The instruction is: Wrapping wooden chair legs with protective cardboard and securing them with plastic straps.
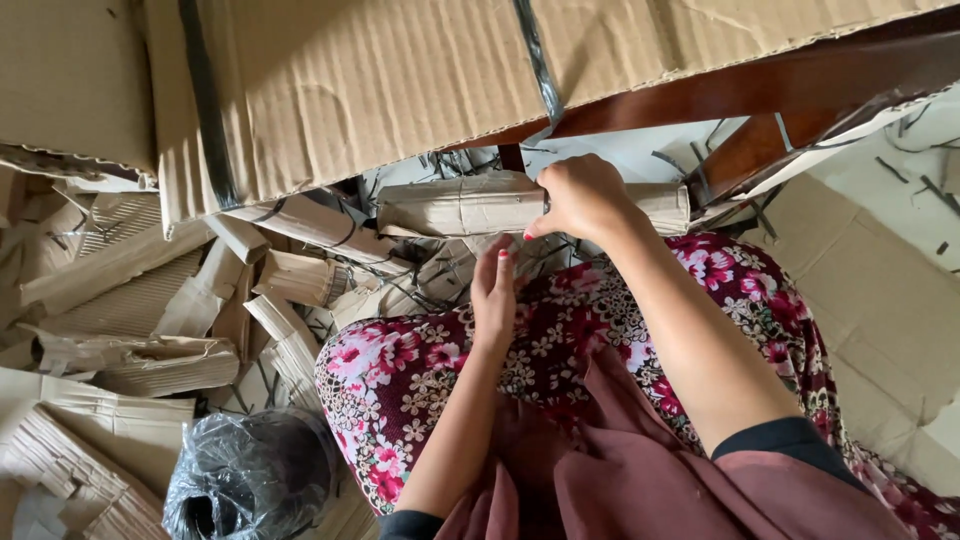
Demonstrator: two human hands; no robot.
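Note:
A folded roll of brown corrugated cardboard (455,205) lies crosswise just beyond my knees. My right hand (582,197) is closed around its middle, fingers curled over the top. My left hand (494,290) rests flat on my flowered trouser leg (420,370), fingers pointing towards the roll and just short of it, holding nothing. Thin black strap pieces (440,165) lie scattered on the white floor under the roll.
A large corrugated sheet (360,90) with black straps lies on a dark wooden frame (780,90) ahead. Several rolled and folded cardboard pieces (130,330) pile up at left. A black plastic bag (245,475) sits by my left knee. Flat cardboard (880,310) covers the floor at right.

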